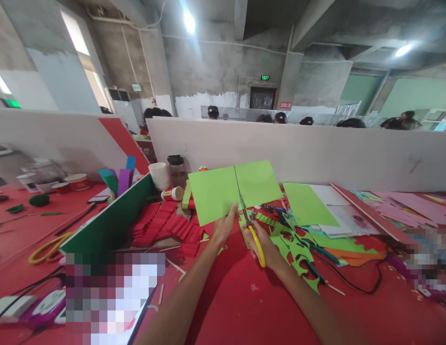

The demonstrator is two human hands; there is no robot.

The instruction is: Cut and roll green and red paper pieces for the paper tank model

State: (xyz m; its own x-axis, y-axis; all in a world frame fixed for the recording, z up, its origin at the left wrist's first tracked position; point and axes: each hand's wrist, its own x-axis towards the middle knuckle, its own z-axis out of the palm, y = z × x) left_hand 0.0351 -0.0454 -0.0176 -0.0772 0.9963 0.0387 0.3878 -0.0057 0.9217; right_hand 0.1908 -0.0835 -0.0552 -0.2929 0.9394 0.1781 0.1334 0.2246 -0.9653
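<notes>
A sheet of light green paper [215, 191] is held up over the red table, with a dark line running down its middle. My left hand [225, 225] pinches its lower edge, thumb on the near face. In my right hand [264, 244] is a pair of scissors [257, 242] with yellow handles. Their blades point up and away, lying along the dark line at the sheet's lower edge. How far the blades are parted I cannot tell. Green paper scraps [291, 244] with curved cut-outs lie just right of my right hand.
Left of my hands are folded red paper strips [165, 223], a white cup [159, 176] and a green divider board [111, 215]. Another green sheet [309, 203] lies at right over white papers. A white partition [223, 143] stands behind; a blurred screen [125, 297] is front left.
</notes>
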